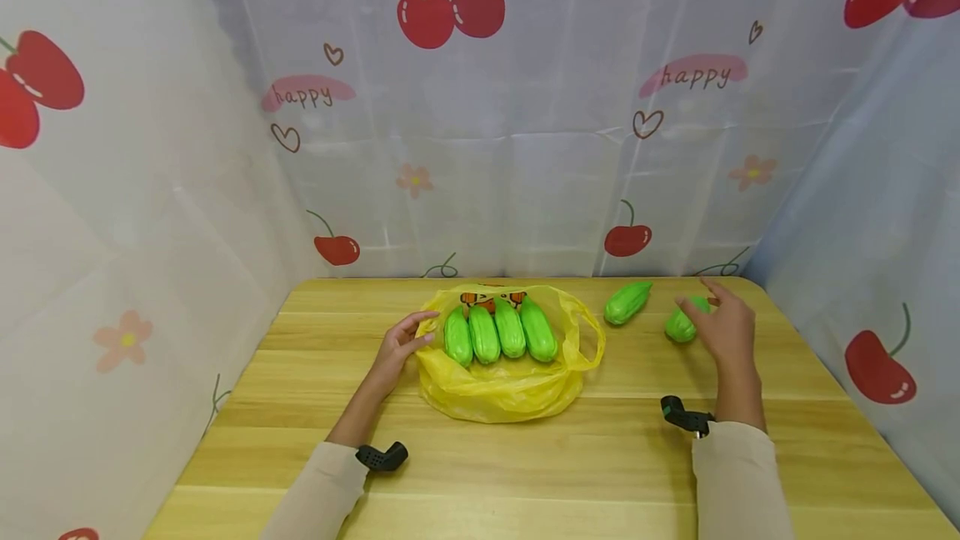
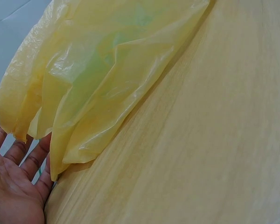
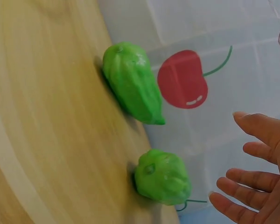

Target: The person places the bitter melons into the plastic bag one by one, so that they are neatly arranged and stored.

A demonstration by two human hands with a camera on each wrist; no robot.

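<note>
A yellow plastic bag (image 1: 498, 398) lies on the table with its mouth spread wide. Inside it several green ridged gourds (image 1: 512, 332) sit side by side. At the bag's left rim rests my left hand (image 1: 401, 344); in the left wrist view its fingers (image 2: 35, 161) are extended against the bag's edge. Two more green gourds lie right of the bag: one (image 1: 628, 303) close to it, another (image 1: 681, 322) farther right. Over the farther one hovers my right hand (image 1: 726, 327), partly covering it. The right wrist view has that hand (image 3: 266, 177) with fingers apart, holding nothing, beside the gourd (image 3: 162, 177).
An orange and black print or object (image 1: 492, 300) shows at the back of the bag. The bag's handle loop (image 1: 592, 336) sticks out toward the near gourd. A curtain with cherries (image 1: 480, 148) stands behind the wooden table (image 1: 525, 473) and along both sides.
</note>
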